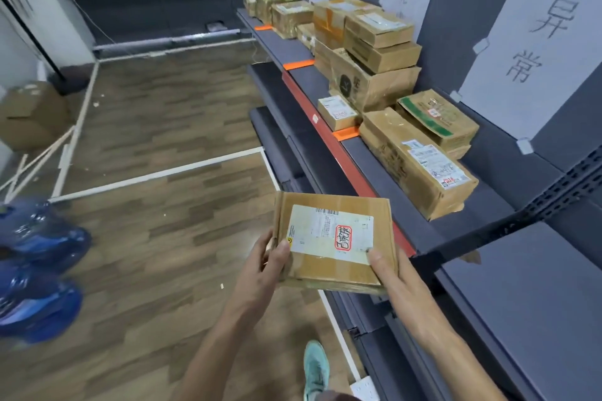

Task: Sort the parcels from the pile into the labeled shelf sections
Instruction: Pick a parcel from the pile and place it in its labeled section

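While the left hand [270, 259] grips the parcel [335, 270] at its left edge, thumb curled over the top, the right hand [392, 273] holds the near right corner, thumb pressed on the label [329, 233]. Just right of both hands runs the shelf [361, 159]; other parcels [417, 166] sit on it beyond them.

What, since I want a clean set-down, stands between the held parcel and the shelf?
Nothing visible. The parcel, gripped by left hand and right hand, is just off the shelf, which has bare surface beside the long box.
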`<state>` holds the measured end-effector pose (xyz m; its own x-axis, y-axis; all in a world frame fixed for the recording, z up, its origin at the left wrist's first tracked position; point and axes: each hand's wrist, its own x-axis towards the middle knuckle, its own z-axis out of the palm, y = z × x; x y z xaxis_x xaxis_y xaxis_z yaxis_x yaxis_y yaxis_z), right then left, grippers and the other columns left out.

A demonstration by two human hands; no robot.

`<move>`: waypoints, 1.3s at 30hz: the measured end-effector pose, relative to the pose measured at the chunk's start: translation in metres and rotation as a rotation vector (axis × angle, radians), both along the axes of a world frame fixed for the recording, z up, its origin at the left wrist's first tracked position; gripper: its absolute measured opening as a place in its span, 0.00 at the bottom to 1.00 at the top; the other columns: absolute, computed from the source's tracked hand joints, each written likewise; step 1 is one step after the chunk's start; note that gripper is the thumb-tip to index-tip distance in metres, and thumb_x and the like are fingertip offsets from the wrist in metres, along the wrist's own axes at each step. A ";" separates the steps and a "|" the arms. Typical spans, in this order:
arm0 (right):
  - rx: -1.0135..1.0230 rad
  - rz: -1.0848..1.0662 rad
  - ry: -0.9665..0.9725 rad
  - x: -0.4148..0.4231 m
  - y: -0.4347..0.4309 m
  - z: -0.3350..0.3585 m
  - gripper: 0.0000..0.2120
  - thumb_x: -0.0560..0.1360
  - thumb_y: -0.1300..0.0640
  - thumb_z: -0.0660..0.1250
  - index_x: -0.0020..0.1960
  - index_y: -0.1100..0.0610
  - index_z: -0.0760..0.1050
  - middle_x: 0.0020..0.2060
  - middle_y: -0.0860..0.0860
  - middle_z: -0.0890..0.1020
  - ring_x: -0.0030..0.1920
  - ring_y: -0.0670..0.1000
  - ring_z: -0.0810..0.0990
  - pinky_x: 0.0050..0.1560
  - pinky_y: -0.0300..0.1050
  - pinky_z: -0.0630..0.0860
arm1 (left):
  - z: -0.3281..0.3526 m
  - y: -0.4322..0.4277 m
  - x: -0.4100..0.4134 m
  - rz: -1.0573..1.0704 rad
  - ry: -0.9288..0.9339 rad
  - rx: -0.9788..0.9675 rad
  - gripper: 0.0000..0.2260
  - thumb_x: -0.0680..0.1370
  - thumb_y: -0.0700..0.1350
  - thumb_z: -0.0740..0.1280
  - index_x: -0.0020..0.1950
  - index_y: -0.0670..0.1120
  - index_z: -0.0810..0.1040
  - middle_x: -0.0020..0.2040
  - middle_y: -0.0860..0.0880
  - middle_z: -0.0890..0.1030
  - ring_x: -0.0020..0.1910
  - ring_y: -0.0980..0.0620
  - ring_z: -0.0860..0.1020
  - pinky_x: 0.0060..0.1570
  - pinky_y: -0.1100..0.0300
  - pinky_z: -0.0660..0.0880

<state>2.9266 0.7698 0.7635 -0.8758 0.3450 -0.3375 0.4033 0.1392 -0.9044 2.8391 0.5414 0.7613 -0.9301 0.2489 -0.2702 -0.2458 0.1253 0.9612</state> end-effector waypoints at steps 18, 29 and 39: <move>-0.040 0.173 0.009 -0.249 0.030 -0.005 0.30 0.73 0.24 0.60 0.72 0.31 0.64 0.61 0.30 0.79 0.63 0.37 0.78 0.71 0.52 0.71 | 0.006 0.024 -0.218 0.157 -0.054 -0.064 0.42 0.68 0.75 0.63 0.79 0.59 0.66 0.72 0.59 0.76 0.71 0.54 0.75 0.72 0.42 0.71; -0.049 0.055 0.035 -0.410 -0.015 -0.011 0.33 0.70 0.23 0.61 0.71 0.33 0.66 0.59 0.29 0.79 0.59 0.32 0.78 0.68 0.47 0.73 | -0.001 -0.017 -0.397 -0.007 -0.039 -0.067 0.38 0.71 0.75 0.63 0.79 0.62 0.66 0.71 0.64 0.76 0.71 0.59 0.74 0.74 0.44 0.69; -0.058 -0.023 0.029 -0.516 -0.048 -0.006 0.32 0.73 0.24 0.60 0.74 0.31 0.62 0.63 0.31 0.78 0.64 0.38 0.77 0.70 0.54 0.72 | 0.006 -0.036 -0.536 -0.144 -0.025 -0.097 0.32 0.73 0.72 0.63 0.76 0.66 0.68 0.65 0.73 0.77 0.65 0.70 0.75 0.72 0.47 0.71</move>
